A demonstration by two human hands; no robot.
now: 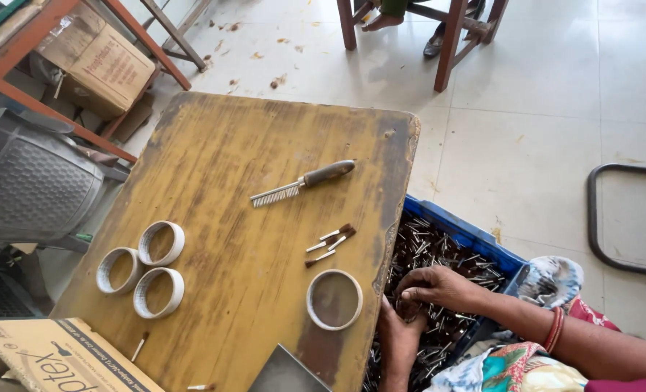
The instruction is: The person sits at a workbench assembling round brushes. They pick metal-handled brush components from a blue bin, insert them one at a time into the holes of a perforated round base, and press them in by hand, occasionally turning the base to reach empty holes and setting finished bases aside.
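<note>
- My right hand [439,287] and left hand [401,327] are both down in the blue crate [475,236], which sits just beside the table [250,138] edge and is packed with small brush pieces [439,250].
- The right hand's grip is curled shut on a pinch of those pieces; the left hand meets it from below, fingers bunched, though I cannot tell whether it holds anything of its own.
- I judge the step in hand as gathering a small bundle from the crate.
- On the table, a single ring [334,299] lies nearest the hands, four loose brush heads [331,245] a little beyond it, and a comb tool [302,182] farther up.
- Three more rings [150,268] sit clustered at the far left.
- The next move calls for squaring the pieces' ends before lifting them clear.
</note>
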